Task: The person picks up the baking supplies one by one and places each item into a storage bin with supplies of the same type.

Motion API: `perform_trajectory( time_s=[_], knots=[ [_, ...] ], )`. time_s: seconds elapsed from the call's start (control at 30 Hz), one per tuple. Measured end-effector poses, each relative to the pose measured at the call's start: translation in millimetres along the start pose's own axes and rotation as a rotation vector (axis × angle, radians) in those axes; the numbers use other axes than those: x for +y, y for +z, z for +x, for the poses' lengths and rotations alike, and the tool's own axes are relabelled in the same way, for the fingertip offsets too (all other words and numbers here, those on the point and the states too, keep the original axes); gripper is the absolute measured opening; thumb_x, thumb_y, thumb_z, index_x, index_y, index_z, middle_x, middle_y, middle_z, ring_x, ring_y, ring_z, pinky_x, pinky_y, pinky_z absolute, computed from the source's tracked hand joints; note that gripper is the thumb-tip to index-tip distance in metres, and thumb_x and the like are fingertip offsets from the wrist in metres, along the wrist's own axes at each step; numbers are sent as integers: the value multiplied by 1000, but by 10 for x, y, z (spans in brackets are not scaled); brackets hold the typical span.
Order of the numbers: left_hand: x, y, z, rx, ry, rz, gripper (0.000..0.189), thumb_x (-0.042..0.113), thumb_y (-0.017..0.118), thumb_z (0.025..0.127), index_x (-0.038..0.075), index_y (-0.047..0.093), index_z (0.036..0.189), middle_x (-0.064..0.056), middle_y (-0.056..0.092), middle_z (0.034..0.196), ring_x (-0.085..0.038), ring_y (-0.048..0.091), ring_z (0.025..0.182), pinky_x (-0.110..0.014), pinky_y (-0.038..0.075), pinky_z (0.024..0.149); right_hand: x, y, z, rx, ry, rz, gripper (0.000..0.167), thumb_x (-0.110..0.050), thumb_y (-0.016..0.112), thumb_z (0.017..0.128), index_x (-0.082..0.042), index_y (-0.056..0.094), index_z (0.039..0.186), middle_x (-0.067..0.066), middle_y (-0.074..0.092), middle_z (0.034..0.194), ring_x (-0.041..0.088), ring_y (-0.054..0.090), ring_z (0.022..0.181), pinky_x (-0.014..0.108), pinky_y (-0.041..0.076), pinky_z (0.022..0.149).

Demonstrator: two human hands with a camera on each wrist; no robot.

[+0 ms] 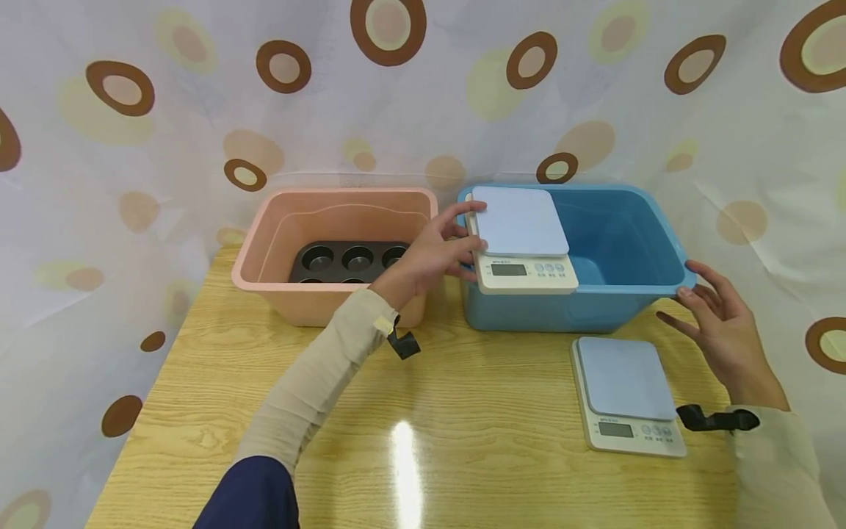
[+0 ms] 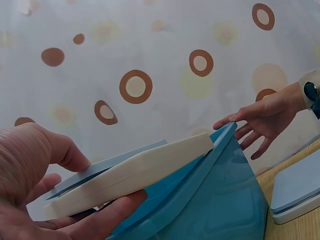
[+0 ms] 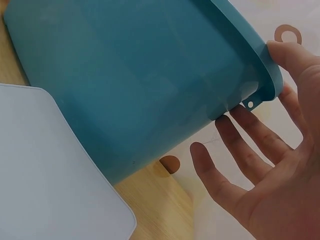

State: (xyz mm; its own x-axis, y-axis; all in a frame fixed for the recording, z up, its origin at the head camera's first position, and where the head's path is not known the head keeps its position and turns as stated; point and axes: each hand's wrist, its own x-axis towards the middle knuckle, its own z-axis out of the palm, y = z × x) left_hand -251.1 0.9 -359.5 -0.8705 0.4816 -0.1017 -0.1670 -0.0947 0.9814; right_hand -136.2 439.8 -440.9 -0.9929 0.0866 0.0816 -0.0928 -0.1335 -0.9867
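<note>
While the bench (image 1: 489, 455) spans the lower frame of your head view, the blue tub (image 1: 529, 312) stands right of centre and the pink tub (image 1: 317, 307) left of centre, with a dark muffin tin (image 1: 338, 270) inside. The raised scale (image 1: 518, 224) sits over the blue tub's left part, pinched in your left grip (image 1: 426, 261); the other scale (image 1: 624, 389) lies at lower right. Your right grip (image 1: 730, 338) pinches the blue tub's rim at its right corner.
</note>
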Motion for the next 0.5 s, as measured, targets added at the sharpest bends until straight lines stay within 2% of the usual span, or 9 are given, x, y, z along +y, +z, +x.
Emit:
perform_trajectory(
  time_s=[0.2, 0.33, 0.5],
  knots=[
    [58, -50, 129, -1, -30, 10, 60, 3, 66, 103, 29, 56, 156, -12, 58, 117, -26, 73, 81, -39, 68, 66, 7, 6, 12, -4, 0, 6, 60, -2, 55, 112, -21, 43, 168, -6, 63, 130, -1, 73, 110, 21, 65, 77],
    [137, -93, 231, -20, -32, 83, 58, 6, 67, 104, 33, 57, 155, -12, 59, 119, -27, 75, 87, -40, 68, 70, 12, -5, 17, -1, -2, 9, 60, -2, 54, 112, -21, 43, 168, -6, 63, 130, -1, 73, 110, 21, 65, 76],
    [259, -123, 379, -65, -27, 179, 59, 6, 66, 104, 32, 56, 156, -13, 60, 117, -27, 75, 86, -42, 68, 71, 28, -15, 16, -12, -11, 34, 59, 0, 53, 113, -19, 43, 168, -4, 63, 131, 1, 74, 111, 23, 66, 77]
  ],
)
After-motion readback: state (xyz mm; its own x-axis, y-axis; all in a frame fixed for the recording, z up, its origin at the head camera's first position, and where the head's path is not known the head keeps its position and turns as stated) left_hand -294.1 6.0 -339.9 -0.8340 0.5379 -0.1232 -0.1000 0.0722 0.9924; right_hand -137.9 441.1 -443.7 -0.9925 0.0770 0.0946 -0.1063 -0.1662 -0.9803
